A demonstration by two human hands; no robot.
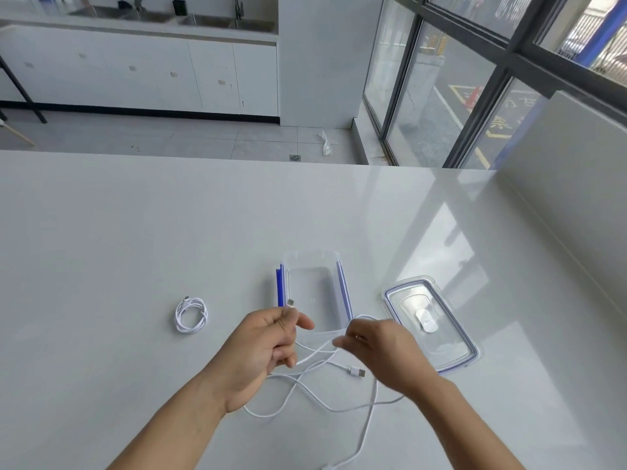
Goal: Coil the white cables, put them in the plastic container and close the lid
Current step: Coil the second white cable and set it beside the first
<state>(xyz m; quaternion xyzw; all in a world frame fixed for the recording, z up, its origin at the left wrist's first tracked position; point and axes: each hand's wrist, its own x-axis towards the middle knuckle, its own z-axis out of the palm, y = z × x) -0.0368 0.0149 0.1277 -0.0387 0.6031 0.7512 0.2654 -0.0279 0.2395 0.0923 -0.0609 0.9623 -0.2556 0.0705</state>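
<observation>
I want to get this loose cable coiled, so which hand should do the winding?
Probably the right. The left hand pinches the plug end as an anchor, while the right hand holds the loose cable further along, nearer the slack on the table.

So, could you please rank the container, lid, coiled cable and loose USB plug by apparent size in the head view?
Lid and container look alike; lid is nearer, so unranked.
Then coiled cable.
Smallest: USB plug.
</observation>
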